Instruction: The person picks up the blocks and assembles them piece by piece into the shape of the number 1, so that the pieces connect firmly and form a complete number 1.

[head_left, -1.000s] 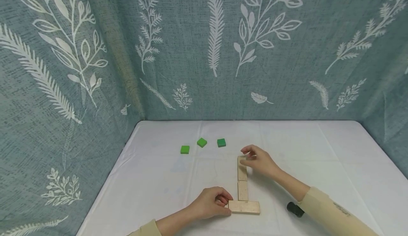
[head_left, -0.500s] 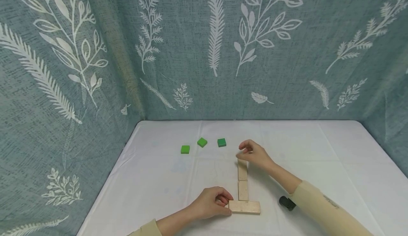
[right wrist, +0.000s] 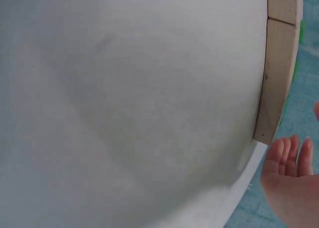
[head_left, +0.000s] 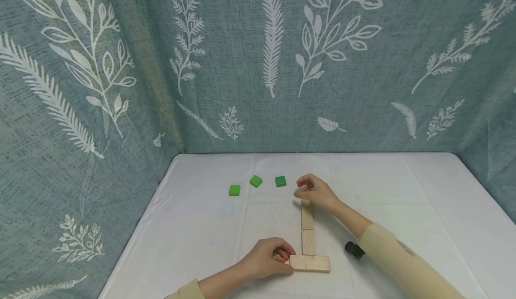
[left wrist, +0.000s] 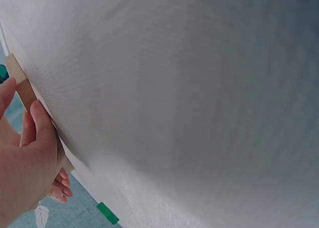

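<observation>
Clock positions are read from the near block (head_left: 310,263), which lies crosswise on the white table (head_left: 193,227); at nine o'clock my left hand (head_left: 266,257) pinches its left end between thumb and fingers; near half past two, a dark cylinder (head_left: 353,249) is partly covered by my right sleeve (head_left: 403,256), and I cannot tell whether it is worn or lying; at twelve, the middle block (head_left: 308,242) runs away from me, its near end apparently meeting the crosswise one; beyond it, in line and touching, lies the far block (head_left: 307,216); at its far end my right hand (head_left: 318,192) hovers, loosely curved and grasping nothing I can see; between ten and eleven lie three green tiles (head_left: 255,181).

I judge the wood light, stiff, hardly fragile, its smooth faces only mildly slippery; the long edges near an end offer the surest hold; my right hand hides the far block's end in the head view; the right wrist view crops my thumb.
</observation>
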Action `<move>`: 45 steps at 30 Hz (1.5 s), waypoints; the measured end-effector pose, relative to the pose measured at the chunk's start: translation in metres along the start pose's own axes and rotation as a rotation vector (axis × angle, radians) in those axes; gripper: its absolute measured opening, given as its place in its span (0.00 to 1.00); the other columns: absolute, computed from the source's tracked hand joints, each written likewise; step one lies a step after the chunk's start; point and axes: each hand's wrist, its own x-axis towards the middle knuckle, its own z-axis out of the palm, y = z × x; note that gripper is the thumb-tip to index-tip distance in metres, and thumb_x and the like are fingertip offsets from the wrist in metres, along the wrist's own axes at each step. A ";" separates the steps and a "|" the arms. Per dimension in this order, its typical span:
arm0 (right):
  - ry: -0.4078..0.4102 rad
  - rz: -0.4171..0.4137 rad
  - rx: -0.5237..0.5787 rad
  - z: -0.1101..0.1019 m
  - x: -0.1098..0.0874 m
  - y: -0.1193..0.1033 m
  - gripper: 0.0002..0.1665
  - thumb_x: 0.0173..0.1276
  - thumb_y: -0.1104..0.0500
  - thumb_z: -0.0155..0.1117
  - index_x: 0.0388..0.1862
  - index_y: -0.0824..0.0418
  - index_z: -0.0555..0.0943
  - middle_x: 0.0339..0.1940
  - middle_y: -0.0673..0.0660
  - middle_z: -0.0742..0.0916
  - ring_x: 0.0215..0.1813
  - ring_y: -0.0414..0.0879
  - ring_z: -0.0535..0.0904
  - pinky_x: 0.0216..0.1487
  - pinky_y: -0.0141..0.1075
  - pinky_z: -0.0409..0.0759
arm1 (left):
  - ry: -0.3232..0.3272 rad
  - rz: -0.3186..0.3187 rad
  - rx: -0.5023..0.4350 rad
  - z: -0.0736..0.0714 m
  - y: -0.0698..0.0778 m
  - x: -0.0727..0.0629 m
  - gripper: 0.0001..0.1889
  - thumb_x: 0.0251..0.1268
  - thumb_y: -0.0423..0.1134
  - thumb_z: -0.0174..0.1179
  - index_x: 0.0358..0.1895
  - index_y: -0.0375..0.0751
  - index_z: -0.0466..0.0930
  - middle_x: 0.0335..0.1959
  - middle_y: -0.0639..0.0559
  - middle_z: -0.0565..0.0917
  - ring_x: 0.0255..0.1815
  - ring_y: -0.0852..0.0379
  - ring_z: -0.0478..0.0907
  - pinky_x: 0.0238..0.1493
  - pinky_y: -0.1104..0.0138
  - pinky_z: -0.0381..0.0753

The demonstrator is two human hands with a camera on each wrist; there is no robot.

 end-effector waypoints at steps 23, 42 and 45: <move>-0.042 0.010 -0.140 0.012 0.034 -0.013 0.22 0.62 0.56 0.71 0.52 0.62 0.77 0.46 0.56 0.83 0.49 0.51 0.76 0.49 0.44 0.75 | -0.001 0.028 -0.009 -0.001 -0.001 0.000 0.13 0.48 0.28 0.74 0.39 0.38 0.83 0.31 0.54 0.79 0.32 0.63 0.76 0.36 0.76 0.76; -0.049 0.033 -0.236 0.021 0.046 -0.023 0.26 0.62 0.56 0.72 0.54 0.68 0.75 0.45 0.59 0.82 0.48 0.53 0.78 0.50 0.45 0.77 | -0.006 0.016 -0.007 0.001 0.000 -0.001 0.13 0.49 0.27 0.73 0.39 0.39 0.83 0.31 0.54 0.79 0.32 0.63 0.76 0.36 0.77 0.76; -0.043 0.035 -0.254 0.023 0.048 -0.025 0.27 0.61 0.56 0.72 0.53 0.69 0.75 0.44 0.60 0.82 0.48 0.53 0.78 0.51 0.45 0.76 | -0.005 0.016 -0.010 0.001 0.001 -0.001 0.13 0.49 0.27 0.73 0.39 0.38 0.83 0.31 0.54 0.79 0.32 0.62 0.76 0.36 0.77 0.76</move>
